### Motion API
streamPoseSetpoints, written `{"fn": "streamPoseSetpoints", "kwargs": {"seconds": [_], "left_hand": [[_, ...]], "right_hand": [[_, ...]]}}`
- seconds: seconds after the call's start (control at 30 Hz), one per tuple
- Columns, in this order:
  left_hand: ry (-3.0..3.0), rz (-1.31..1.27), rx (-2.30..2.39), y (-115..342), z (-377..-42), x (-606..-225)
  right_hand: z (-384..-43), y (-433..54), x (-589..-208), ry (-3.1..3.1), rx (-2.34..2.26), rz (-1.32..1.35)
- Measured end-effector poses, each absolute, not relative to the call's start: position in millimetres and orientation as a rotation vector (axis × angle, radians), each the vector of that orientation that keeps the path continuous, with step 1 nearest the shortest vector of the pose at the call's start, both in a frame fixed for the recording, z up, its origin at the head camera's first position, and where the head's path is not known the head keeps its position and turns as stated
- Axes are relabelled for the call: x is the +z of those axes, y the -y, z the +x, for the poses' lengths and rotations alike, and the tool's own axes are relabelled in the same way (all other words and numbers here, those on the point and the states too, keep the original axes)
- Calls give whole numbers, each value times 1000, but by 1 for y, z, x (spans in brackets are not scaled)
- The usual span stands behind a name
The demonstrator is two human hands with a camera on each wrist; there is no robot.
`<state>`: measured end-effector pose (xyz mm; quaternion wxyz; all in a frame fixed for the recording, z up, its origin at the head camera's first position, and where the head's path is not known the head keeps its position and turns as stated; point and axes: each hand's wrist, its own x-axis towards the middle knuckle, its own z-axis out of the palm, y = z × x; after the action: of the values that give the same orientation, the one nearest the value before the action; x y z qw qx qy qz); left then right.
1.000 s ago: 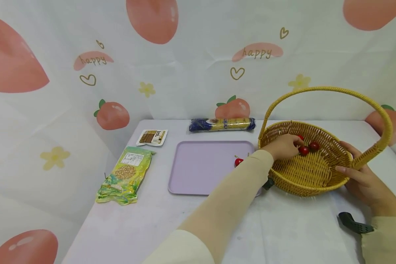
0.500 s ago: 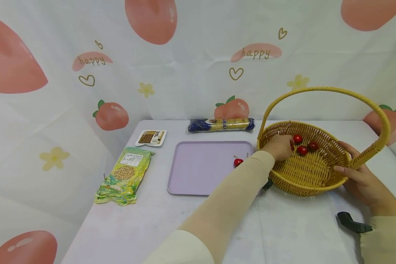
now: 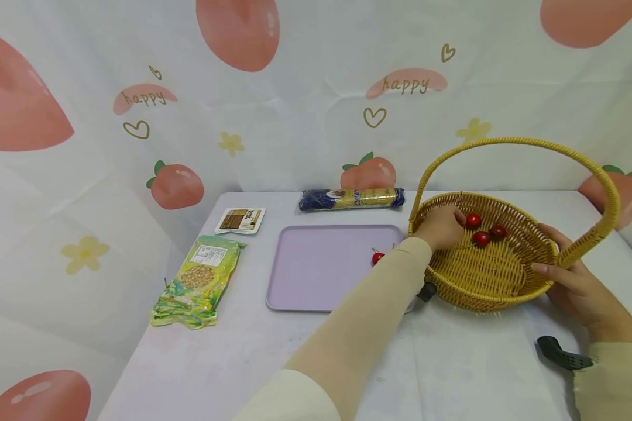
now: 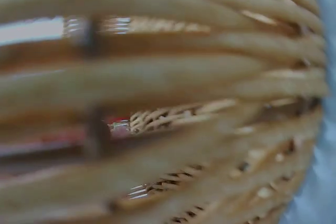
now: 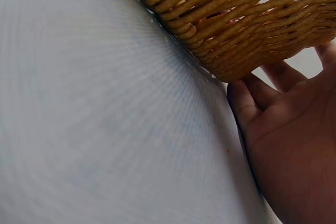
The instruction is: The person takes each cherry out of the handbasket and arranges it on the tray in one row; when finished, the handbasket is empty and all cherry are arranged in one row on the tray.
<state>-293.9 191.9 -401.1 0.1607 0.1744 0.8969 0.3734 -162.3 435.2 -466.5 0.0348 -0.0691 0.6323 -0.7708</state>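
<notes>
Head view: we judge the step in hand to be handling the cherries [image 3: 481, 238] inside the basket [image 3: 492, 302]; the next move calls for a light touch and clearance over the rim.
Left hand [image 3: 442, 227]: bent inside the basket, just beside three visible cherries; its fingertips are hidden, so we cannot tell whether it holds anything.
Right hand [image 3: 579, 289]: thumb over the rim, fingers outside, gripping the basket.
Basket: golden weave, rounded, arched handle [image 3: 521, 141].
Cherries: glossy, round, red.
Tray [image 3: 300, 269]: smooth, lilac, round-cornered.

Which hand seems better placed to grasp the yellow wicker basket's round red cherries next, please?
Likely the left hand: it is inside the basket, beside the cherries; the right hand holds the basket's side.
</notes>
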Motion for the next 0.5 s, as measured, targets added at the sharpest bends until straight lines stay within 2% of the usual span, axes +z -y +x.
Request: {"fn": "streamPoseSetpoints", "kwargs": {"seconds": [0.13,0.23,0.5], "left_hand": [[-2396,354,1438,-189,-294,-399],[-2322,338,1563,-188,-292,-397],[-2383,638,1479,-185,-289,-394]], "right_hand": [[-162,-435,-465,-1938,-2369,-195],[-161,-435,-465,-1934,-2369,-184],[-163,-438,-466,-1943,-2375,-257]]}}
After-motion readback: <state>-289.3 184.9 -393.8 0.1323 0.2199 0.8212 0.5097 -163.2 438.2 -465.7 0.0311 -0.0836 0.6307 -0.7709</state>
